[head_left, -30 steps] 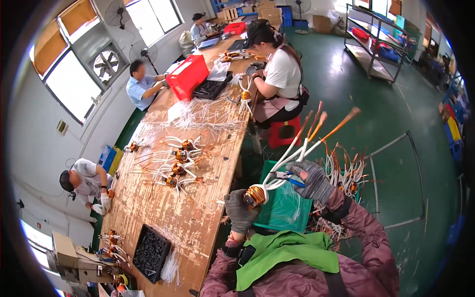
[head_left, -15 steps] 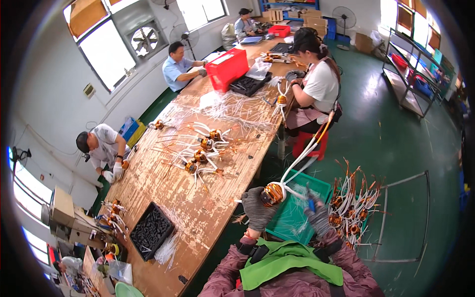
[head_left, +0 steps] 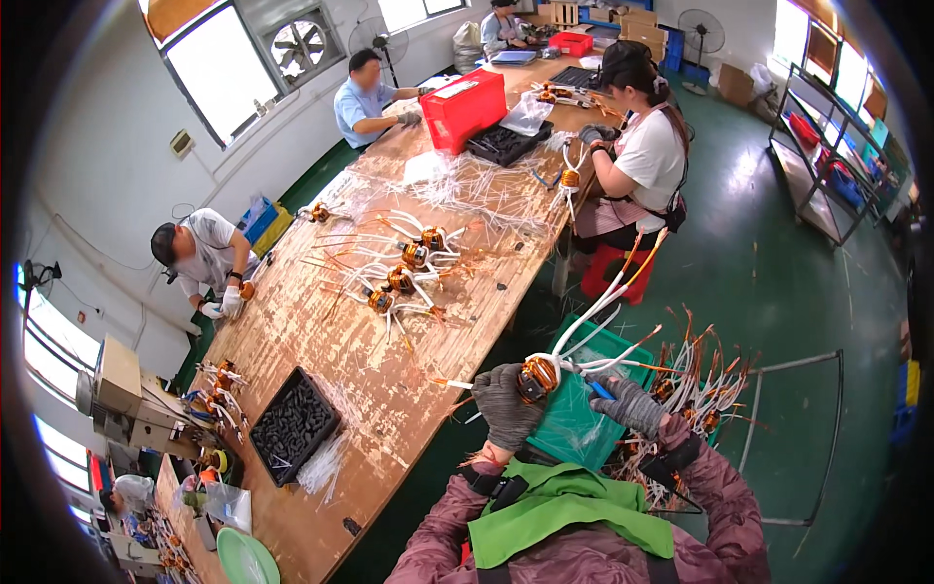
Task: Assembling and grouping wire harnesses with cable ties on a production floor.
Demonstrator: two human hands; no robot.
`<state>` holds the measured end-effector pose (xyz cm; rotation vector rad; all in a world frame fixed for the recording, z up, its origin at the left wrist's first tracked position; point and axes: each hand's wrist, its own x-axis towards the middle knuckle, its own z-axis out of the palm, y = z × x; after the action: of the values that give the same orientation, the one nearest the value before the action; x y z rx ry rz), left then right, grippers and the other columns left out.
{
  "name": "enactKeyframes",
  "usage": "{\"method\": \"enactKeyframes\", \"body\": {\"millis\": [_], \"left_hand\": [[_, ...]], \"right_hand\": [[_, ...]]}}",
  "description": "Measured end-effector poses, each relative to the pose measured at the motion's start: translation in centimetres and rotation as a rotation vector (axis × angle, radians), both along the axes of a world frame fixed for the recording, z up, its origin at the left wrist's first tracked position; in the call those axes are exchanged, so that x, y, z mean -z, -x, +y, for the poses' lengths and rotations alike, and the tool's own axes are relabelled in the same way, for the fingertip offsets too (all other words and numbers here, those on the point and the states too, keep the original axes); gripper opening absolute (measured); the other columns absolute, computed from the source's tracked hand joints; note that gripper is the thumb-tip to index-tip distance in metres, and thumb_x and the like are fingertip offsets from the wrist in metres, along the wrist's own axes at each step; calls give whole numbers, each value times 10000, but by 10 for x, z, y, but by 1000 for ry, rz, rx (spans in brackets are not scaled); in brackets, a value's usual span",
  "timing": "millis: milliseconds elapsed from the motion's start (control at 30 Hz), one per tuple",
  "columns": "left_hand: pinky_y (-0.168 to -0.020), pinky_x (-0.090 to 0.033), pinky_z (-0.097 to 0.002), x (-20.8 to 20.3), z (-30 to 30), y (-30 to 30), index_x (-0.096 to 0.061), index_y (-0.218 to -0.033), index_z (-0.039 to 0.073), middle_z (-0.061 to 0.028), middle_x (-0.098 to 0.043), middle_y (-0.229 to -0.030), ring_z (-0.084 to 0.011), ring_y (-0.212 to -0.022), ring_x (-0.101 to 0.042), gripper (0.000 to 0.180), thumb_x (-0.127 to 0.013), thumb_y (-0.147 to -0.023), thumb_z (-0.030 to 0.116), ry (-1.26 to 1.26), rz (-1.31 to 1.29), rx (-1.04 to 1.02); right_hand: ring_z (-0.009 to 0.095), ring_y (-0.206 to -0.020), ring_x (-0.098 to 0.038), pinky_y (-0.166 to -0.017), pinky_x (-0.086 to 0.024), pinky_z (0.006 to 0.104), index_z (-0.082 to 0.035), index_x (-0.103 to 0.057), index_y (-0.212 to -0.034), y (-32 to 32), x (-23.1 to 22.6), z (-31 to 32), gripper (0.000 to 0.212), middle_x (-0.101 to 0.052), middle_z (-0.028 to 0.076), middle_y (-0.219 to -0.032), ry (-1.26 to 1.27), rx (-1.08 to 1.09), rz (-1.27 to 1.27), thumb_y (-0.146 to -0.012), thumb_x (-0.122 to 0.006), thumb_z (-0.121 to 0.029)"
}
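My left hand (head_left: 508, 409), in a grey knitted glove, is closed around a coil (head_left: 537, 380) wound with orange copper wire. Long white-sleeved leads (head_left: 601, 304) fan out from it up and to the right, some with copper-coloured ends. My right hand (head_left: 632, 405), gloved too, is closed on a small tool with blue handles (head_left: 601, 390), apparently pliers. Its tip reaches toward the leads just right of the coil; the jaws are too small to make out. Under both hands is a green plastic crate (head_left: 574, 433) with thin white scraps in it.
To my right lies a heap of similar coils (head_left: 696, 384). The wooden table (head_left: 418, 428) on my left bears several coils (head_left: 400, 279), a black tray of small black parts (head_left: 295, 428) and white scraps. A metal frame (head_left: 839, 428) stands at right. Several co-workers sit or bend around the table.
My right hand has come up beside the coil, and the pliers now point left at its leads. A lead now stretches right above that hand. My left hand keeps its hold on the coil.
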<state>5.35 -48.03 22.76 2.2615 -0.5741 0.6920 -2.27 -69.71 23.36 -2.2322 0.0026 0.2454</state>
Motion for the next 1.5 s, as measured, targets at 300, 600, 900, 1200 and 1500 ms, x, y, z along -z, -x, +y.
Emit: {"method": "enactKeyframes", "body": {"millis": [300,600,900,1200,1500], "left_hand": [[-739,-361,-394,8,2,2,-528,-931,111,-45,-574,-840,-257,-803,-558,482,-757,-516,197,-15,39,27],[-732,-372,-403,15,-4,4,-537,-910,106,-49,-573,-831,-273,-773,-553,452,-745,-520,204,-94,56,12],[-733,-398,-394,23,-8,-9,-556,-911,99,-52,-586,-811,-279,-747,-548,488,-781,-492,208,-54,89,24],[-655,-544,-333,37,39,-105,-604,-956,33,-75,-629,-841,-199,-783,-620,248,-678,-720,37,1335,1118,230],[-714,-532,-398,48,20,-95,-575,-911,134,-75,-618,-861,-251,-791,-606,297,-565,-779,400,2050,1412,424]], "right_hand": [[278,-934,-527,-846,-425,371,-55,-485,-1210,-10,4,-1,460,-547,153,-967,45,-105,197,-801,-613,-221],[318,-799,-591,-740,-463,404,-43,-573,-1108,-9,21,1,401,-603,175,-849,55,-32,146,-768,-616,-252],[192,-699,-580,-664,-475,335,-48,-623,-1006,4,40,-2,251,-600,99,-778,-93,119,-98,-776,-600,-147],[130,-587,-483,-582,-440,296,-87,-599,-1098,32,-15,-38,325,-528,50,-681,-69,163,-70,-784,-616,-169],[352,-810,-599,-705,-503,407,-124,-589,-1098,-10,-1,-18,423,-587,175,-982,192,56,-317,-688,-662,-201]]}}
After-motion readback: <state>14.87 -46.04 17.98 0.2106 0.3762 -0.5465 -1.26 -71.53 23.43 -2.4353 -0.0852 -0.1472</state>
